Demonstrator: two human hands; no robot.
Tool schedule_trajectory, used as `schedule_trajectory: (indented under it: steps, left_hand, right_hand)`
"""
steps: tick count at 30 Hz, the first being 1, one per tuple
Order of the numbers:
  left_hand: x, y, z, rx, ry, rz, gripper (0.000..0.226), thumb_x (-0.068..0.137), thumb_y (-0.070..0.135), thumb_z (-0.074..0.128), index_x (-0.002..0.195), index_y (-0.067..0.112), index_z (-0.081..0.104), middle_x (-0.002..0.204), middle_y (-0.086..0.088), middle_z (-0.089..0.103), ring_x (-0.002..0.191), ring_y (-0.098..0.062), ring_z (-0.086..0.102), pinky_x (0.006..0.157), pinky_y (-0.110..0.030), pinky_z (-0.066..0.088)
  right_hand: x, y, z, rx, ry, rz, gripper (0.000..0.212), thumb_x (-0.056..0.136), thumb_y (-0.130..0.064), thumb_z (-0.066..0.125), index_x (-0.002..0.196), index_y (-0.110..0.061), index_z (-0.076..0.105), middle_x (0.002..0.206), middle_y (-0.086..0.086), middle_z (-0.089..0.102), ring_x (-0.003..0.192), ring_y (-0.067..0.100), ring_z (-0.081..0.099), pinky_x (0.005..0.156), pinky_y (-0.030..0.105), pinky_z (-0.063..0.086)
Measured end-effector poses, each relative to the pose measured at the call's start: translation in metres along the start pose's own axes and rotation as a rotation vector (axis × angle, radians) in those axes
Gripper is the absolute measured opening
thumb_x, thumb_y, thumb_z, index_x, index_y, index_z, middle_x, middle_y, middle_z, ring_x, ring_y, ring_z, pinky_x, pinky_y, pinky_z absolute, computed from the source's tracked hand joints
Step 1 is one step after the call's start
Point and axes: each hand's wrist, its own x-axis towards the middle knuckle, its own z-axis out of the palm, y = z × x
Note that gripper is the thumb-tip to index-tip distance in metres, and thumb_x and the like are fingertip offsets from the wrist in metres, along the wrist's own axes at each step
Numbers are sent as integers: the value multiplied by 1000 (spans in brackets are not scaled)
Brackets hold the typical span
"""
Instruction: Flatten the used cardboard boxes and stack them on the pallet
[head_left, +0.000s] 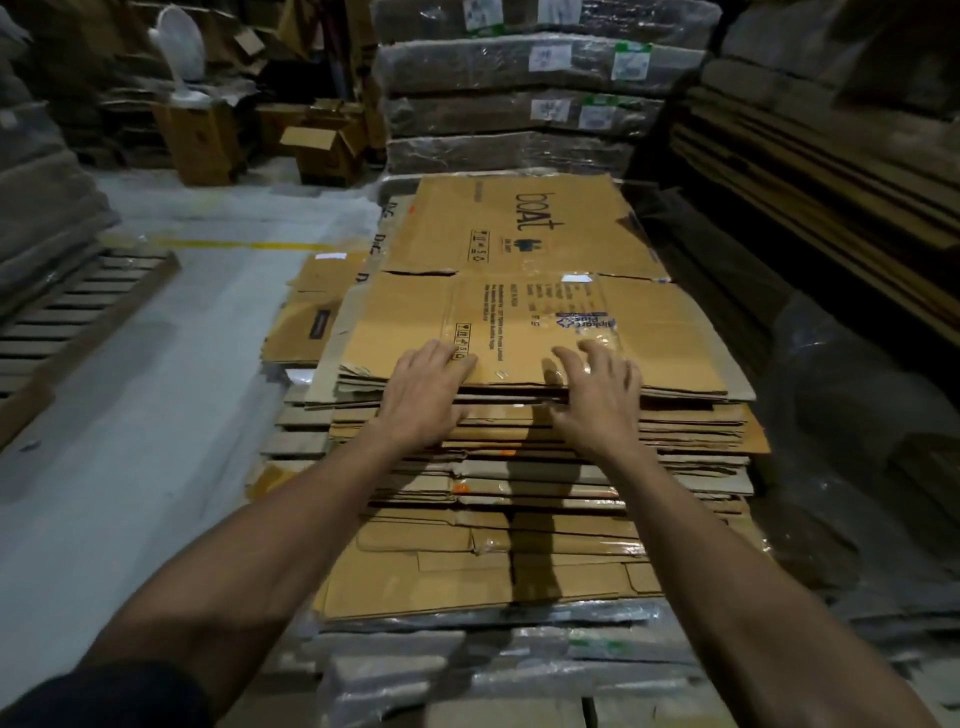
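A tall stack of flattened cardboard boxes (545, 467) stands in front of me. Its top sheet (519, 291) is a large brown flattened box printed with "boAt". My left hand (426, 395) lies at the near edge of that top sheet, its fingers on the sheet and its thumb down over the stack's front. To its right, my right hand (597, 395) has its fingers spread over the same edge, on a taped patch. Neither hand grips anything. The pallet under the stack is hidden by plastic-wrapped bundles (467, 670).
Wrapped bales of flat cardboard (519, 98) rise behind the stack. Open, unflattened boxes (322, 150) stand at the back left on the grey floor (130, 467). An empty wooden pallet (62, 322) lies at the left. Dark stacks of cardboard (831, 182) fill the right side.
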Motion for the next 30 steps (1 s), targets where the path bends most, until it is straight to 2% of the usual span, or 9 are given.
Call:
schedule_trajectory:
  steps: [2, 5, 7, 10, 14, 17, 20, 25, 30]
  left_hand:
    - [9, -10, 2, 58, -78, 63, 71, 98, 51, 52, 157, 28, 19, 164, -7, 19, 151, -27, 16, 122, -46, 18]
    - [19, -18, 1, 170, -221, 169, 73, 101, 53, 41, 159, 25, 5, 167, -8, 8, 152, -30, 14, 120, -46, 26]
    - [25, -20, -5, 255, -272, 246, 76, 101, 53, 39, 159, 20, 2, 166, -12, 6, 150, -33, 18, 115, -46, 36]
    - [36, -18, -19, 359, -280, 363, 77, 101, 48, 45, 157, 12, 7, 163, -20, 15, 144, -36, 31, 103, -43, 48]
    - [32, 3, -21, 398, -261, 357, 66, 105, 22, 44, 157, 4, 6, 160, -27, 17, 144, -40, 31, 106, -42, 46]
    - [28, 11, -15, 374, -216, 288, 69, 103, 16, 46, 157, 5, 4, 163, -22, 12, 145, -42, 28, 101, -43, 49]
    - [25, 7, -15, 389, -188, 239, 70, 103, 11, 47, 156, 4, 3, 164, -22, 11, 145, -43, 28, 99, -44, 50]
    - [26, 10, -25, 399, -197, 237, 71, 101, 6, 51, 156, 1, 7, 162, -25, 15, 144, -44, 30, 104, -48, 49]
    - [9, 16, -25, 399, -177, 270, 70, 101, 8, 51, 155, 0, 8, 162, -25, 16, 143, -43, 33, 104, -44, 48]
  right_hand:
    - [7, 13, 4, -100, -171, -124, 69, 98, -55, 50, 156, -39, 15, 167, 3, 6, 154, 29, 1, 120, 55, -5]
    - [14, 26, 10, -139, -294, -194, 69, 101, -62, 34, 157, -40, 2, 169, 3, -7, 154, 31, -9, 120, 56, -6]
    - [21, 29, 12, -159, -319, -202, 74, 98, -67, 34, 157, -40, -1, 168, 3, -9, 154, 31, -11, 120, 57, -6]
    - [32, 35, 9, -183, -335, -219, 83, 94, -74, 36, 158, -40, -4, 168, 3, -11, 153, 32, -12, 120, 59, -6]
    - [39, 34, 5, -227, -331, -242, 84, 91, -76, 37, 157, -37, 2, 168, 5, -4, 154, 34, -6, 121, 63, 1]
    - [42, 27, 6, -290, -280, -254, 79, 92, -74, 42, 152, -33, 12, 163, 9, 11, 151, 37, 8, 117, 67, 12]
    - [46, 18, 3, -349, -216, -264, 79, 92, -66, 51, 151, -29, 14, 159, 14, 20, 147, 41, 18, 114, 69, 18]
    - [47, 15, -5, -478, -248, -320, 88, 92, -31, 66, 154, -27, 4, 156, 18, 22, 141, 47, 27, 109, 70, 29]
    - [31, 12, -7, -509, -262, -289, 83, 95, -28, 64, 155, -26, 7, 154, 19, 26, 137, 47, 33, 107, 69, 32]
